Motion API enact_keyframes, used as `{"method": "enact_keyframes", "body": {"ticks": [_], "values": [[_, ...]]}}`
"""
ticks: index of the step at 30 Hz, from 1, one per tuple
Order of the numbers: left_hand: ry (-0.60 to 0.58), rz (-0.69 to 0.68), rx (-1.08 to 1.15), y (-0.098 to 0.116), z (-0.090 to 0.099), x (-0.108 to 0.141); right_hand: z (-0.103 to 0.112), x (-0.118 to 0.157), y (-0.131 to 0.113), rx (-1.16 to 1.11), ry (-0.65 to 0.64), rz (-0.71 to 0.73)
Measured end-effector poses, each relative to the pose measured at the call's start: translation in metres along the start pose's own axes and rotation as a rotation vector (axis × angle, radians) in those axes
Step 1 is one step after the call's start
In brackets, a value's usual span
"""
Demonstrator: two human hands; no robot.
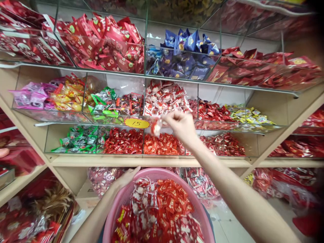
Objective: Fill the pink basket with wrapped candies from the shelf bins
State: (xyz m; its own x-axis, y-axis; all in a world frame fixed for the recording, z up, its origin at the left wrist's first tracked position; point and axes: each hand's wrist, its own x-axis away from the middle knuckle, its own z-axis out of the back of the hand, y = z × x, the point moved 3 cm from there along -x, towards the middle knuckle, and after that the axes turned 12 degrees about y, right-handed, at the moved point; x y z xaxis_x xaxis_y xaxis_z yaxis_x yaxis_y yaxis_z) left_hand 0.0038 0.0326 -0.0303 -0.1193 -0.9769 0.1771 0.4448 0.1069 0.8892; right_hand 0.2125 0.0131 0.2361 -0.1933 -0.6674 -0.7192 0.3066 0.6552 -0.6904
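My right hand (180, 126) is closed in a pinch on a small red-and-white wrapped candy (156, 125), slightly blurred. It hangs in front of the middle shelf, just below a compartment of similar red-and-white wrapped candies (165, 94). Low in the view, my left hand (128, 177) grips the far left rim of a pink plastic basket (115, 202); part of its fingers is hidden. Inside the basket lie orange-red wrapped candies (173, 199), red-and-white ones and, at the left, red packets with yellow lettering (123, 219).
Clear dividers split the shelves into compartments. A yellow tag (137, 123) reading 15 sits on the middle shelf's front. Blue packets (188, 42) lie above, green-wrapped candies (78, 138) below. Bagged goods (201, 184) stand under the wooden ledge (101, 161). Another person's fingertip (4, 152) shows far left.
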Motion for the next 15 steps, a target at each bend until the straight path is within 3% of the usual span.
{"method": "enact_keyframes", "body": {"ticks": [5, 7, 10, 15], "values": [[0.055, 0.019, -0.001, -0.008, 0.002, -0.005, -0.025, 0.118, 0.075, 0.01, -0.267, -0.305], [0.073, 0.024, -0.031, -0.014, 0.003, -0.008, -0.036, 0.153, 0.097, 0.039, -0.302, -0.376], [0.133, 0.071, -0.084, -0.021, 0.004, -0.011, -0.05, 0.184, 0.107, 0.091, -0.353, -0.336], [0.141, 0.102, -0.123, -0.021, 0.004, -0.011, -0.059, 0.205, 0.094, 0.198, -0.451, -0.283]]}}
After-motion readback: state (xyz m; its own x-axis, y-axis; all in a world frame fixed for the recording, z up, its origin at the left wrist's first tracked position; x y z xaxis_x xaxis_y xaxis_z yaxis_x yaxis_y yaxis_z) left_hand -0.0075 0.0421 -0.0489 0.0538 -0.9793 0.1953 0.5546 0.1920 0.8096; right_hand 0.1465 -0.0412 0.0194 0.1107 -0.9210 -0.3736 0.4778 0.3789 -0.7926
